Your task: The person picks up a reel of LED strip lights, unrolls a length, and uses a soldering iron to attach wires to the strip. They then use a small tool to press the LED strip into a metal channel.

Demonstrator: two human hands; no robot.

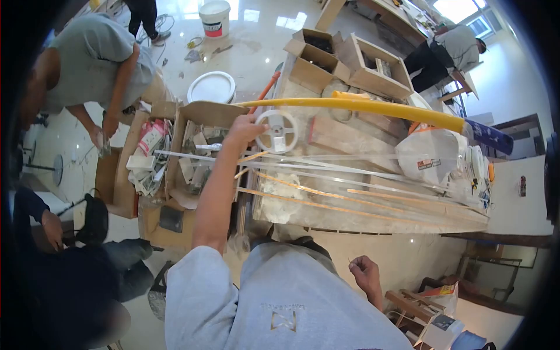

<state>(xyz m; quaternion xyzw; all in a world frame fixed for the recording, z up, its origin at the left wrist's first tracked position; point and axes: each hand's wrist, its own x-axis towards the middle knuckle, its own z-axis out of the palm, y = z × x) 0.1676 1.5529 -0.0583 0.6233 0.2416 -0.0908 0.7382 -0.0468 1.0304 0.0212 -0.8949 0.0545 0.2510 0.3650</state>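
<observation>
My left hand [246, 129] reaches out to a round white plastic reel [277, 132] at the worktable's left end. Its fingers are closed on the reel's left rim. Low on the right, my right hand [365, 274] is held away from the table near my body, fingers pinched. A short thin sliver, too small to name, sticks up from its fingertips. Long thin strips [350, 169], some whitish and some wood-coloured, lie along the tabletop [280, 204] beside the reel. A long curved yellow bar [361, 105] with a blue end spans the table above them.
Cardboard boxes of scraps [192, 114] stand left of the table. Further back are open cartons [315, 64], a wooden box [373, 67], a white lid [211, 87] and a bucket [214, 20]. A plastic bag [426, 154] lies right. Other people are at left and far right.
</observation>
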